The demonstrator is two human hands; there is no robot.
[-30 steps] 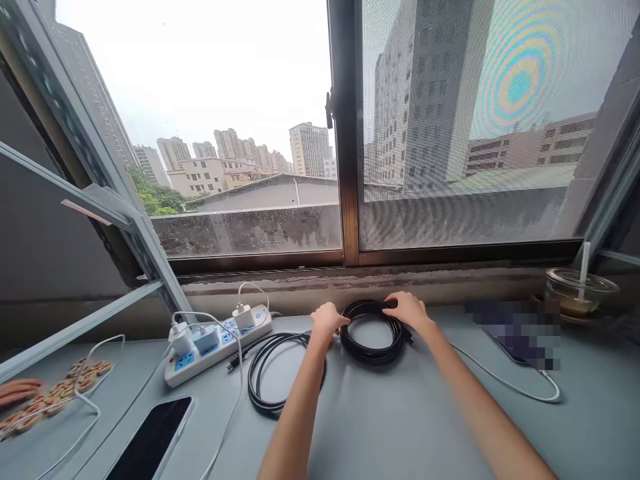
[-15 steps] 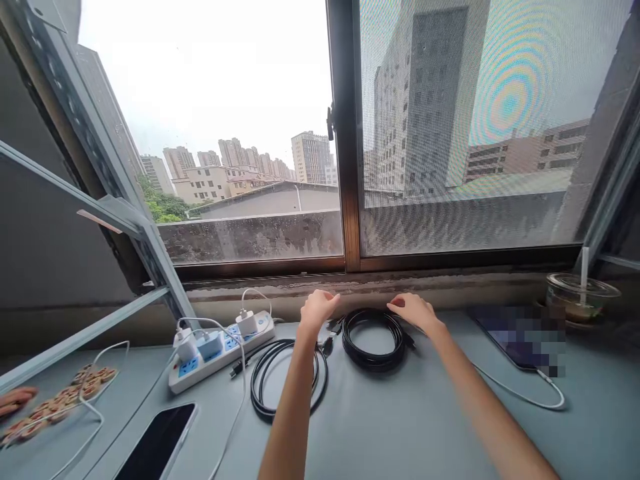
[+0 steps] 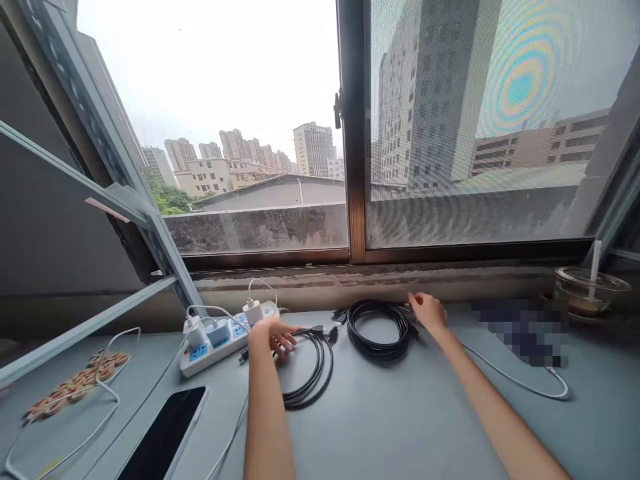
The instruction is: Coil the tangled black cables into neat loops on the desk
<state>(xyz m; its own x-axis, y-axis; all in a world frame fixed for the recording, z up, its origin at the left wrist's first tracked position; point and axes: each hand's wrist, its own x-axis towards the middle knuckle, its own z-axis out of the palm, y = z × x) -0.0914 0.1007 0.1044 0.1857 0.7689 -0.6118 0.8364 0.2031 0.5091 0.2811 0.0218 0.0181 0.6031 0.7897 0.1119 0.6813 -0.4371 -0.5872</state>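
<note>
A loosely coiled thin black cable (image 3: pixel 320 373) lies on the grey table, its dark plugs showing at the top. Over the left part of this coil is my left hand (image 3: pixel 273 333), fingers spread and pointing right; whether they touch the cable I cannot tell. To the right lies a thicker, neatly wound black cable coil (image 3: pixel 379 353) with connectors at either side. Just beyond its upper right edge my right hand (image 3: pixel 429 311) is loosely curved, fingertips pointing left, with nothing visible in it.
A white power strip (image 3: pixel 230 337) with chargers plugged in stands at the back left. In front of it lies a phone (image 3: pixel 163 433). White cables trail on both sides. At right are a dark blurred device (image 3: pixel 525 333) and a plastic cup with straw (image 3: pixel 583 300). A window borders the back.
My left hand has moved left and down, from between the coils to over the thin cable, its fingers spreading. My right hand has shifted slightly right, away from the thick coil.
</note>
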